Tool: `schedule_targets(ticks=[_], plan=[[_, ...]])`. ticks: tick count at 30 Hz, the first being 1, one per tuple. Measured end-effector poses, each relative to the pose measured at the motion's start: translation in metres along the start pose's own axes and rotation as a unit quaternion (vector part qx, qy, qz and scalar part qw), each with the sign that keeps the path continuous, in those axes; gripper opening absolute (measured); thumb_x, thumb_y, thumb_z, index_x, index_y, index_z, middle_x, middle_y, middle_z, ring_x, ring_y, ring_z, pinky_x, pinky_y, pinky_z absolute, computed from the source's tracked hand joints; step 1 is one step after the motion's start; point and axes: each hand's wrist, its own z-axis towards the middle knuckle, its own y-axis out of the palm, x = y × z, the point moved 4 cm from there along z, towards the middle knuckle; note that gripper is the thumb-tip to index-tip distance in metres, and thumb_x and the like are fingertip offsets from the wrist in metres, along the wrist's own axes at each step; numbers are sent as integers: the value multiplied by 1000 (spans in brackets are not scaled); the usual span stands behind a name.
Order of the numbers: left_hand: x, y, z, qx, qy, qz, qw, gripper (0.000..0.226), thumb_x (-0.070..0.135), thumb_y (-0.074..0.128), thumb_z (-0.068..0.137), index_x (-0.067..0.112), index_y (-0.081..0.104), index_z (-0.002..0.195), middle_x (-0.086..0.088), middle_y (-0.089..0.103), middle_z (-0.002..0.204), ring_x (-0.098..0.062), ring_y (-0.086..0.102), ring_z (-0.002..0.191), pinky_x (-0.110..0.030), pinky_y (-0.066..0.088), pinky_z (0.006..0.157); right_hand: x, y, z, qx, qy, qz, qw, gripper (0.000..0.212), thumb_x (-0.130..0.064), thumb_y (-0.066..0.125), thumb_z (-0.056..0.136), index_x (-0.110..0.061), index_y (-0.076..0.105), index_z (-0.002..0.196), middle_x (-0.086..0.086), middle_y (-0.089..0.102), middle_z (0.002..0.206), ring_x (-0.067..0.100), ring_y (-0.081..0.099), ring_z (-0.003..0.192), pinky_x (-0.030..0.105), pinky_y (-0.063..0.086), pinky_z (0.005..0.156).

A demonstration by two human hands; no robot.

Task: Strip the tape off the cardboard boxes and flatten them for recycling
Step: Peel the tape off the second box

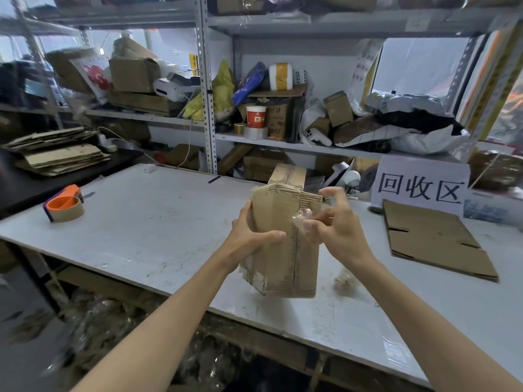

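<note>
Item: cardboard box (283, 244), partly collapsed, held upright over grey table (155, 236), near front edge; unclear whether bottom rests on table.
Left hand (249, 236): wrapped round left edge, thumb across front face.
Right hand (339, 227): fingertips pinching crumpled clear tape (302, 222) beside centre seam, other fingers spread.
Handling, judged: box light, stiff, crushable; tape thin, sticky, tear-prone. Grip tape near stuck end, brace box beside seam.
Flattened cardboard (433, 239) lies to right.

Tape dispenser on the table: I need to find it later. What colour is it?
The tape dispenser is orange with a purple edge; clearest in the head view.
</note>
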Motion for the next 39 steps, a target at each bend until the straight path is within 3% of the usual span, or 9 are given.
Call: schedule_targets(ticks=[5,10,18,23,26,31,33,36,39], plan=[[1,4,2,-6,-2,22,1000,127,64,78,55,38,6,156,-1,31,153,-27,40,137,-53,45,107,-8,2,-7,63,-109,-122,985,10,-5,66,86,-7,56,87,6,62,75,24,59,67,45,53,61],[-2,1,-1,0,7,14,1000,138,68,79,46,37,4,157,-1,29,154,-26,40,137,-51,46,107,0,7,-8,22,-99,-131,986,32,-14,80,74,-9,58,97,1,54,98,17,61,70,24,53,62],[-4,4,2,14,18,18,1000,135,70,77,45,38,9,157,-1,33,151,-25,42,134,-51,48,105,-3,7,-13,-2,-151,-232,961,7,-17,59,92,-10,62,90,0,63,90,20,55,81,36,51,65],[-4,4,-1,-1,53,-5,999,127,64,81,48,35,18,155,6,42,144,-17,49,127,-34,54,95,5,6,-11,-75,-67,-136,986,17,-20,62,89,-13,66,74,-12,58,73,12,40,86,31,40,70],[-5,4,-2,-9,47,-2,999,128,63,81,47,37,17,155,4,38,147,-18,46,129,-39,52,100,7,6,-5,-134,-1,-68,989,23,-16,67,84,-14,61,62,-12,54,68,16,40,87,36,39,77],[-8,-3,-3,-22,9,-10,1000,131,64,81,46,41,11,155,1,30,154,-25,41,135,-49,49,103,2,-2,-5,-17,-54,-86,995,20,-13,78,75,-16,61,85,-5,61,74,10,59,68,23,51,59],[-9,-1,-4,-30,5,-4,1000,132,65,80,47,43,8,155,2,28,154,-26,41,136,-49,48,104,-2,-1,-10,16,-119,-112,986,18,2,72,75,-12,62,79,-3,63,72,13,60,66,35,53,59],[-9,-1,-4,-20,-8,0,1000,134,69,78,46,44,4,156,0,28,154,-28,41,136,-52,47,105,-3,4,-17,-15,-160,-137,977,4,-8,72,81,-9,69,84,-1,66,83,16,60,70,38,55,64],[-11,0,-4,-30,-8,-5,999,134,67,79,49,45,1,156,-1,30,153,-28,42,136,-53,47,105,0,8,-22,-55,-155,-182,970,30,-20,83,70,-7,68,92,1,63,90,18,59,73,33,54,64]])
